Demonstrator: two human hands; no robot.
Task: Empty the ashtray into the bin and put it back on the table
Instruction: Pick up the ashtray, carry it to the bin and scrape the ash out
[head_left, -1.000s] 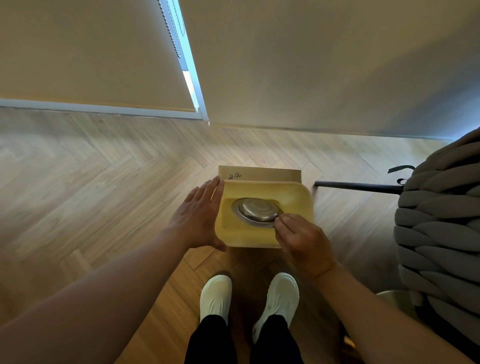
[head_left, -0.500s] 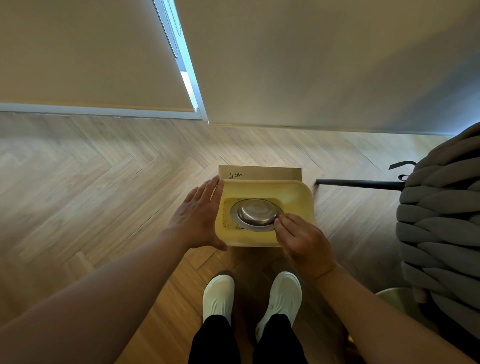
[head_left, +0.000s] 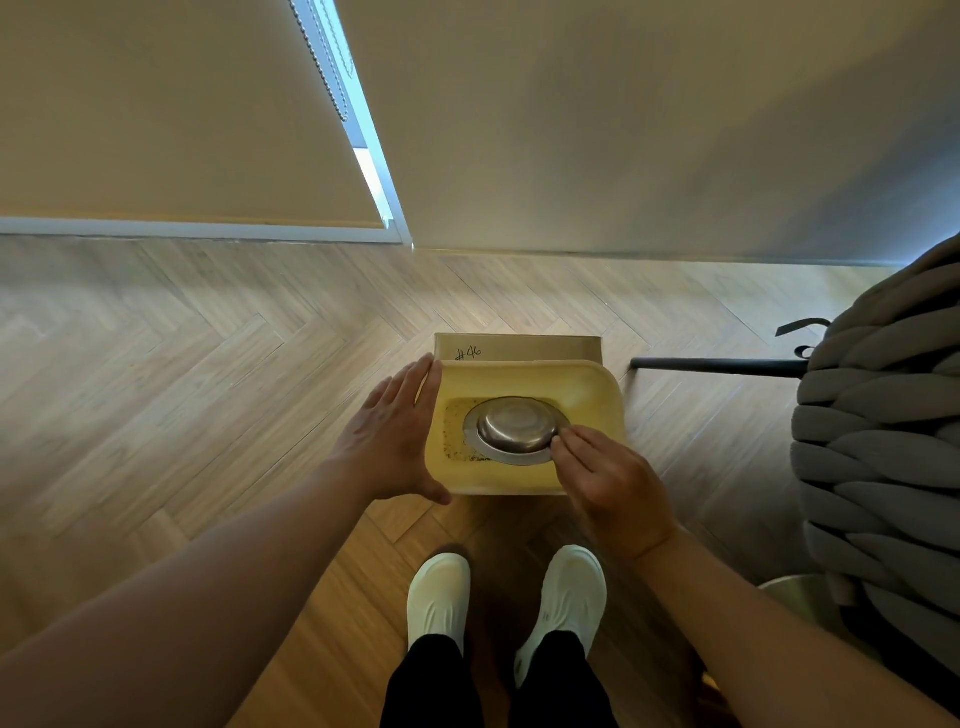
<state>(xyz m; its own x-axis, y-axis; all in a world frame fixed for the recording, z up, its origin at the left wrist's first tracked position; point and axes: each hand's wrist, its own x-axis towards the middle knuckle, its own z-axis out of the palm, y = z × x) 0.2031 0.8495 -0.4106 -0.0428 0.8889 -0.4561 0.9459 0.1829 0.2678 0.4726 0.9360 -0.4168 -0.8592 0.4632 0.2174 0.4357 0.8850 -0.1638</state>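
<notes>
Ashtray (head_left: 514, 430) hangs upside down over the yellow bin (head_left: 597, 395), pinched at its rim by the right hand (head_left: 608, 483). Left hand (head_left: 395, 441) lies spread flat against the bin's side. A slip (thin rim!) could drop it in the ash.

At frame centre a yellow bin (head_left: 597, 395) stands on herringbone wood floor (head_left: 182, 374). The right hand (head_left: 608, 483) pinches the rim of a metal ashtray (head_left: 514, 428), upside down over the opening. The left hand (head_left: 389, 441) lies flat against the bin's left wall. Behind it, a cardboard piece (head_left: 519, 347) reads "#46". At lower centre, 2 white shoes (head_left: 439, 597).
</notes>
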